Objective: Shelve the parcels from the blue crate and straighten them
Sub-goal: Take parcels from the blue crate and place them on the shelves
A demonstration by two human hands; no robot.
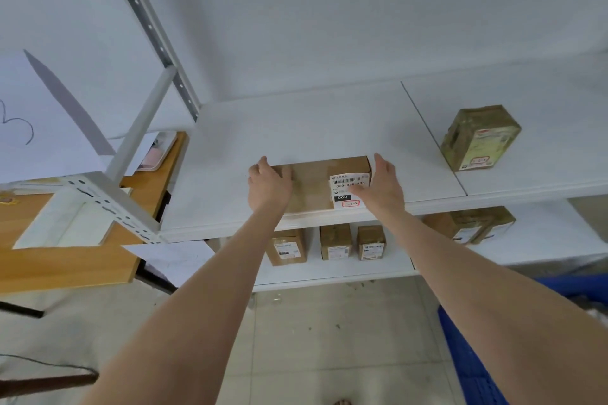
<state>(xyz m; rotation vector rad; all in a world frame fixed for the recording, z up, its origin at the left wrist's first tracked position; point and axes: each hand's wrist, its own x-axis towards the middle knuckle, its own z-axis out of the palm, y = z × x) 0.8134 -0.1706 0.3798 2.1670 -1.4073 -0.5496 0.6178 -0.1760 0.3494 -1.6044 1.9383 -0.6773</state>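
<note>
Shelving bears a taped olive parcel (480, 138) well to the right on the upper shelf (329, 122), with small boxes (335, 242) on the one below. The blue crate (473, 355) sits on the floor at right. At the shelf's front edge the brown parcel (316, 184) lies between both hands: the left hand (269, 184) curls over its left end, and the right hand (385, 184) presses flat against its right end.

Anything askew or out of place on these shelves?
Yes. The tape-wrapped parcel on the upper shelf sits on its right panel, turned at an angle to the shelf edge, unlike the brown parcel between the left hand and right hand. On the lower shelf, the right-hand parcels also lie skewed.
</note>
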